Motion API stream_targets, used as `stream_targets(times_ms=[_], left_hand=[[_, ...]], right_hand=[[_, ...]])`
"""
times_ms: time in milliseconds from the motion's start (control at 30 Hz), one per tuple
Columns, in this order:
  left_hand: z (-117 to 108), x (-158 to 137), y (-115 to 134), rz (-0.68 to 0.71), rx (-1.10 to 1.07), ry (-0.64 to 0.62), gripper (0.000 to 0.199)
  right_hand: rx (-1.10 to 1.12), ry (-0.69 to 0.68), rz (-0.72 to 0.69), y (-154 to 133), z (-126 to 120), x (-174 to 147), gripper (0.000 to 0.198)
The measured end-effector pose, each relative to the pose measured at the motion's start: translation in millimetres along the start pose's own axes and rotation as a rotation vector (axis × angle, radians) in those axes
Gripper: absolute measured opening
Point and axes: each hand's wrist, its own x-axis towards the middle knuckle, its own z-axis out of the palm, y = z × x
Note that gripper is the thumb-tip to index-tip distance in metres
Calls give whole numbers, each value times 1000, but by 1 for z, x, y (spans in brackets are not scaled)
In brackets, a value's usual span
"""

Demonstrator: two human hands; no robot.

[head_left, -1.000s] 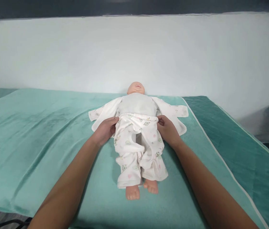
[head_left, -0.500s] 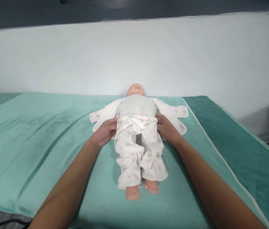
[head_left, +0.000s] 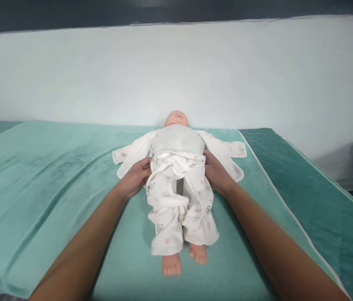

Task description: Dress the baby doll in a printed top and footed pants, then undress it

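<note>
A baby doll (head_left: 176,118) lies on its back, head away from me, feet toward me. It wears white printed pants (head_left: 166,184) pulled up to the waist, with both bare feet showing below the cuffs. My left hand (head_left: 135,176) is closed at the left side of the waistband, its fingertips partly hidden by the cloth. Opposite it, my right hand (head_left: 216,171) grips the waistband's right side, fingers tucked mostly out of sight. A white long-sleeved top (head_left: 226,155) is spread under the doll, its sleeves stretched outward; the pale torso (head_left: 178,139) shows between its sides.
A light green cloth (head_left: 54,175) with folds covers the surface under the doll. Darker green quilted fabric (head_left: 304,200) lies to the right past a white edge. A white wall (head_left: 176,71) rises right behind the doll's head.
The doll's legs and pants appear slightly lower and nearer in view. Both hands stay at the waistband, with the right fingers tucked further behind the cloth.
</note>
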Motion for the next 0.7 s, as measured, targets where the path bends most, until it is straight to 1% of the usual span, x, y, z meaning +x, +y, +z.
stream_targets(times_ms=[67,167,267,367,433,533,600,700], left_hand=[[7,0,0,26,-33,92,21],[18,1,1,45,-66,240,19],[26,5,1,53,-85,308,22],[28,11,-1,72,-82,314,24],[28,15,-2,97,-64,311,24],[28,17,-2,134,-44,304,24],[28,17,-2,140,-49,300,25],[26,17,-1,120,-88,264,33]], right_hand=[[33,42,29,0,3,1,40],[37,97,61,-3,7,2,39],[36,117,43,-7,9,4,36],[-60,139,8,-9,10,8,29],[-116,158,23,-8,9,12,27],[-127,167,53,-5,6,16,27],[-134,156,33,-3,4,18,26],[-155,137,-7,0,2,19,25]])
